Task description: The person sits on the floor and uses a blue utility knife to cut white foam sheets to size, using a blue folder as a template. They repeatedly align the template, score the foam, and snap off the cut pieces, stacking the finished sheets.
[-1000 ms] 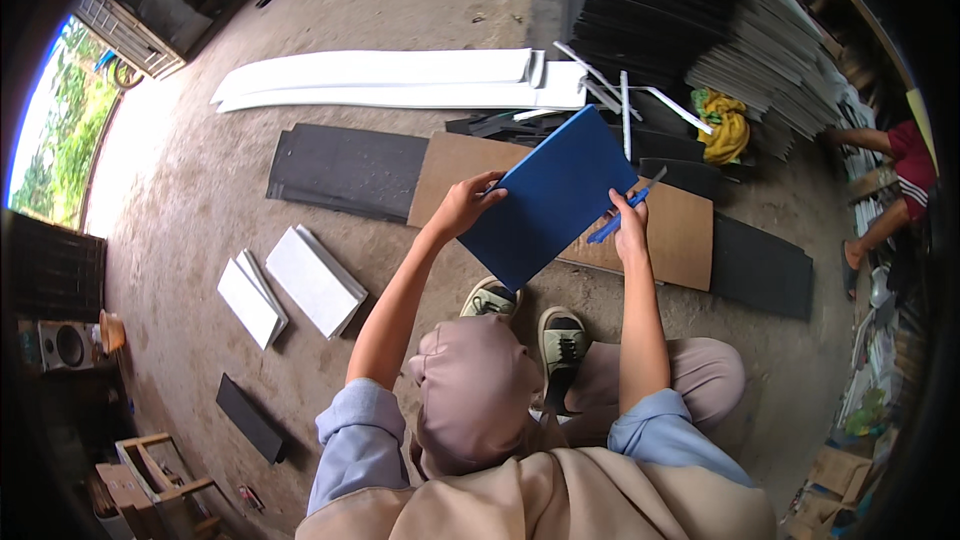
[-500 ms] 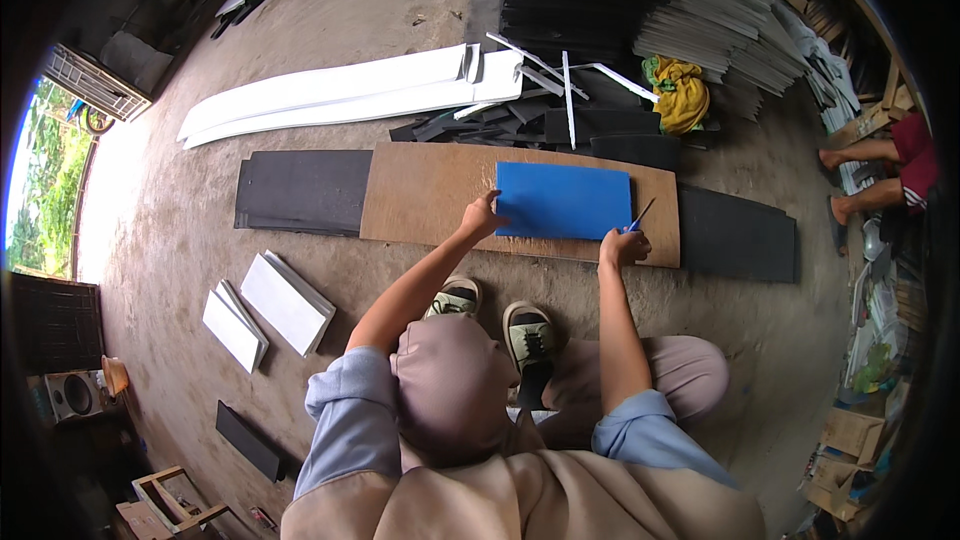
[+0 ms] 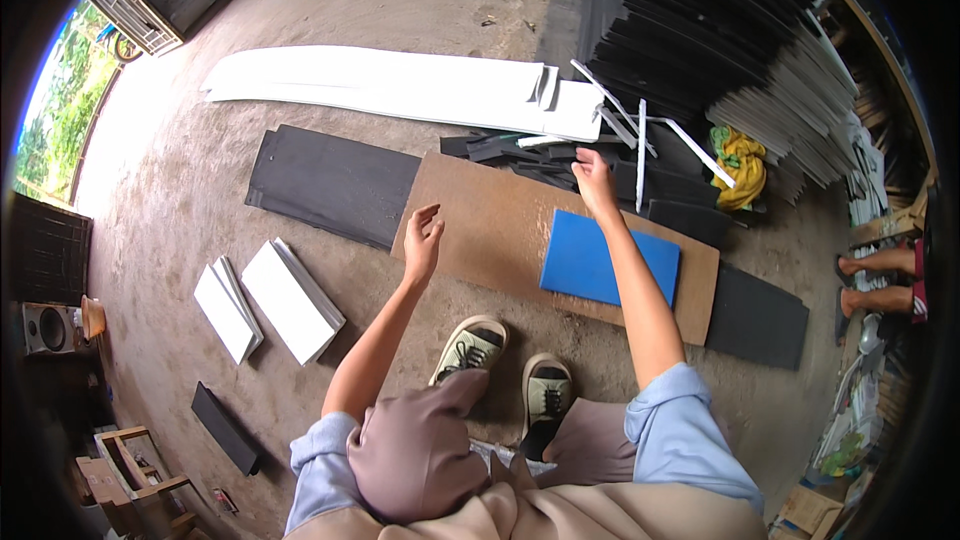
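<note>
A blue rectangular sheet (image 3: 576, 258) lies on a brown wooden board (image 3: 468, 208), partly covered by my right forearm. My left hand (image 3: 423, 242) is raised over the board's left end, fingers apart and holding nothing. Beyond the blue sheet, my right hand (image 3: 594, 182) hangs over the board's far edge, close to a heap of black offcuts (image 3: 530, 162). Its fingers are stretched out with no object visible in them. The thin blade with a blue handle seen earlier does not show now. Dark sheets (image 3: 335, 180) extend from under the board's left end.
Long white sheets (image 3: 380, 85) lie beyond the board, with narrow white strips (image 3: 641, 155) and a yellow-green cloth (image 3: 738, 168) farther right. Tall stacks of black sheets (image 3: 690, 20) stand behind. Folded white pieces (image 3: 290, 300) rest at left. Another person's legs (image 3: 880, 280) show at far right.
Both hands have let go of the blue sheet. The left moved leftward; the right reached forward past the sheet, and the blade has left its fingers. The view has shifted and turned.
</note>
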Tool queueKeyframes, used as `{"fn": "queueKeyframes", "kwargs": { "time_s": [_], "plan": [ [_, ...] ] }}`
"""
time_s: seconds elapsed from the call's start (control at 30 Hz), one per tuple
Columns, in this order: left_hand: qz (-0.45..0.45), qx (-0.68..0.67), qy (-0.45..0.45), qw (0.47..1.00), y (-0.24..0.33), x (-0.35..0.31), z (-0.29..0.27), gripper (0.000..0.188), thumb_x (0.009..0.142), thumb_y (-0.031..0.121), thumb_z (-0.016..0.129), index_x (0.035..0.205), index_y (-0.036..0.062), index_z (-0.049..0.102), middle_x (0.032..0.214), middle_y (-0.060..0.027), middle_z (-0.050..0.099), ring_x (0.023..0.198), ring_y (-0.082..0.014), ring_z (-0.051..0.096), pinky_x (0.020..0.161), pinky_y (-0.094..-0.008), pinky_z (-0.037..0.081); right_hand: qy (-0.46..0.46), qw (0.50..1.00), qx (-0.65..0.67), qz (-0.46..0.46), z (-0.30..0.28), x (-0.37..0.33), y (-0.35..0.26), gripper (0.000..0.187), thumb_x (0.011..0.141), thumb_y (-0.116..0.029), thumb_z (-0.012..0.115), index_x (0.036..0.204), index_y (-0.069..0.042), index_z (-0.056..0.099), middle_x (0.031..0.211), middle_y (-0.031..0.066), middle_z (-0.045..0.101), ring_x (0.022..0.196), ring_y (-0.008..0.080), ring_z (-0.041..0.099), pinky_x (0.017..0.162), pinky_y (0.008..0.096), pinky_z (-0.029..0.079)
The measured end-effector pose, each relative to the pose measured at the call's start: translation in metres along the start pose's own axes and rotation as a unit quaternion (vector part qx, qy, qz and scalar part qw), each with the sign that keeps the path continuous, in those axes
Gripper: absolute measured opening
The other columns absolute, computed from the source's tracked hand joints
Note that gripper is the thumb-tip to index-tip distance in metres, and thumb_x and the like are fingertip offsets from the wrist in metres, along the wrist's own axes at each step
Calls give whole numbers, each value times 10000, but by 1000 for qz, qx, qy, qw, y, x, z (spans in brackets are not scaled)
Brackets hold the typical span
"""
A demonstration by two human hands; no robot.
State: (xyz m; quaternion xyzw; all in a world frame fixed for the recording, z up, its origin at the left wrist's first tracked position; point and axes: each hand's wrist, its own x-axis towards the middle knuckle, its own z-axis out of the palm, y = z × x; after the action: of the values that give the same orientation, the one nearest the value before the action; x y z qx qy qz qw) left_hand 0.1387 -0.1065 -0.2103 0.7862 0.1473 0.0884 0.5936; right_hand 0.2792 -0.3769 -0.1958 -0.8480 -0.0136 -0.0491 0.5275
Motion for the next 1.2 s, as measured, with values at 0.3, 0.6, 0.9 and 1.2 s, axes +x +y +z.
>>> {"fn": "queueKeyframes", "kwargs": {
  "time_s": [0.3,0.6,0.9,1.2],
  "plan": [
    [-62,-86,-26,994,-16,1,-48,275,837,124,477,1104,62,458,1090,-80,516,1063,-164,450,874,-317,366,27,992,-58,110,126,152,0,577,702,-148,538,1197,15,292,1209,248,343,1152,327,330,949,358,286],
    [-94,-73,-14,993,-30,15,-89,238,840,84,463,1076,50,481,1043,-71,541,1003,-152,494,827,-290,404,150,914,261,274,167,214,19,532,685,-203,681,1017,53,354,989,180,464,647,219,505,548,288,463],
    [-60,-234,12,970,-17,34,-60,251,859,135,455,1092,41,468,1043,-77,534,995,-142,489,841,-274,384,15,874,436,214,129,116,-102,305,841,-17,393,1073,94,228,1117,237,346,1008,377,457,797,429,498],
    [-163,-596,20,786,95,59,8,716,825,514,385,1295,40,124,1273,-213,299,1084,-339,430,891,-392,386,-29,891,421,169,-66,-98,-198,264,839,-11,412,1063,106,335,1079,204,423,1022,315,466,899,448,417]
  ]
}}
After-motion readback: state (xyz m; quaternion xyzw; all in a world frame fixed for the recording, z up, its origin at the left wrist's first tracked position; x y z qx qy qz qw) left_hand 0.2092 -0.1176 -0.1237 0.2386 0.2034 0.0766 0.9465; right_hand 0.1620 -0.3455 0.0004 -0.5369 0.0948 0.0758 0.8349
